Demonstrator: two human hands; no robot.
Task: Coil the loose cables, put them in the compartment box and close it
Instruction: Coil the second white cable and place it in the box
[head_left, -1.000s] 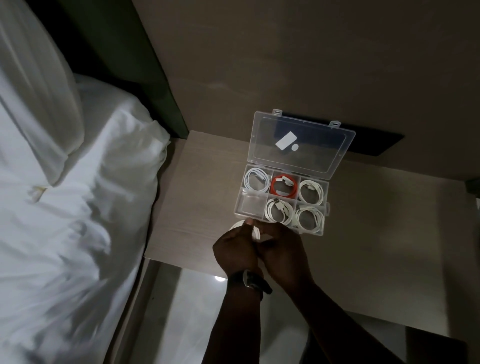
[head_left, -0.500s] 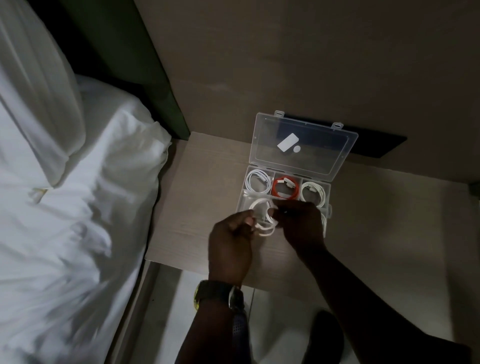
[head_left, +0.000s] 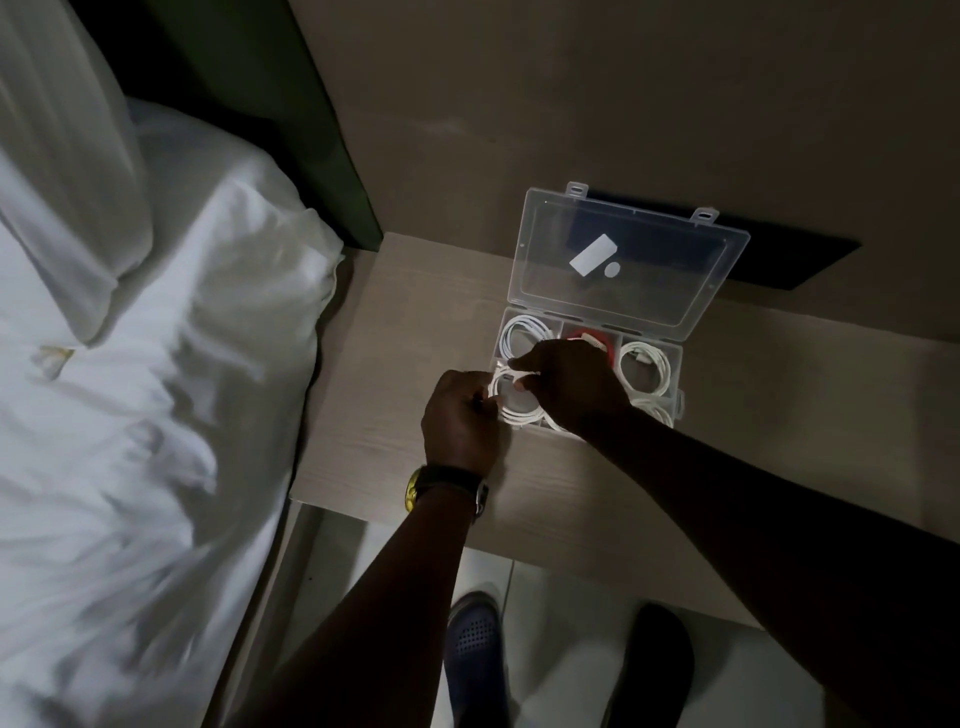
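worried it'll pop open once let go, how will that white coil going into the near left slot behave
Probably springy: the white coil needs both the left hand and right hand to hold it. Likely light and floppy. The compartment box walls should contain it, like the other coils.

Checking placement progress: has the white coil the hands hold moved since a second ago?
Yes. The coil went from the table in front of the box up into its near-left compartment.
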